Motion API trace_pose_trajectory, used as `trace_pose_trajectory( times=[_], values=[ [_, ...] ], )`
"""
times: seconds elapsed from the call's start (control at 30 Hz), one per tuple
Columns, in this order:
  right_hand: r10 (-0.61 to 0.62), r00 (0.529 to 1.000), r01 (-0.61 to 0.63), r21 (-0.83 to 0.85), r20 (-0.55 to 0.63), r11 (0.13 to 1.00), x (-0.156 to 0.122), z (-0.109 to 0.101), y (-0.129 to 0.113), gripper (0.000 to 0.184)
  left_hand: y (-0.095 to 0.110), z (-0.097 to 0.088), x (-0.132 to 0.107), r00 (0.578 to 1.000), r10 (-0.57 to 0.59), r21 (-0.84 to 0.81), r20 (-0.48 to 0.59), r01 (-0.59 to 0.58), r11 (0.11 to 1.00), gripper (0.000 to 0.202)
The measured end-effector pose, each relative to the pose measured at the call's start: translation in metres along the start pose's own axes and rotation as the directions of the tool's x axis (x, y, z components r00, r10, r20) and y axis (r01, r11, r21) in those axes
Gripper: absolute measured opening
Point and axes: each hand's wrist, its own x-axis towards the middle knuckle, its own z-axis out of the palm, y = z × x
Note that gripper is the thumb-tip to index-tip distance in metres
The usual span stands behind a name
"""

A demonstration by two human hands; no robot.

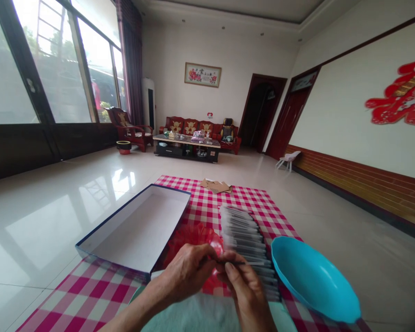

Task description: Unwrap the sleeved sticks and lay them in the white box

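Observation:
My left hand [193,267] and my right hand [244,283] meet at the center over a red plastic dish [190,240]. Between the right thumb and fingers lies a thin, pen-like rod [240,263], dark along part of its length and pale toward its right end. The left fingers are pinched together at the rod's left end; whatever they grip there is hidden. Beside and beyond my right hand, several translucent pen-like sticks [244,235] lie side by side in a long row, some with dark parts.
A shallow open box [131,230] with a white inside stands at left, and a blue oval basin [314,276] at right. Torn cardboard [216,186] lies at the far end of the checked cloth [256,198]. Pale green fabric [193,313] is nearest me. A coffee table [186,150] stands beyond.

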Motion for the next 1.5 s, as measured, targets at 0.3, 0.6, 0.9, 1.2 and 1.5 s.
trace_pose_trajectory(
  times=[0.3,0.6,0.9,1.2,1.5],
  values=[
    [0.013,0.997,-0.015,0.033,0.070,0.999,0.029,0.001,-0.008,0.021,-0.012,-0.019,0.002,0.996,-0.014,0.053,-0.092,0.019,0.998,0.020],
    [0.010,0.994,-0.018,0.071,0.109,0.997,0.048,0.028,-0.007,0.021,-0.045,-0.073,-0.001,0.966,-0.159,0.026,-0.204,0.168,0.985,0.032],
    [0.072,0.989,-0.079,0.047,0.130,0.996,0.039,0.037,0.009,0.030,-0.097,-0.093,-0.003,0.911,-0.336,-0.066,-0.239,0.330,0.942,0.034],
    [0.105,0.985,-0.107,0.002,0.140,0.994,0.037,0.032,0.023,0.034,-0.121,-0.078,0.011,0.738,-0.392,-0.187,-0.549,0.349,0.918,0.029],
    [0.166,0.942,-0.114,-0.188,0.291,0.976,0.043,0.058,0.004,0.044,-0.118,-0.084,0.011,0.712,-0.410,-0.325,-0.571,0.263,0.909,0.034]
  ],
)
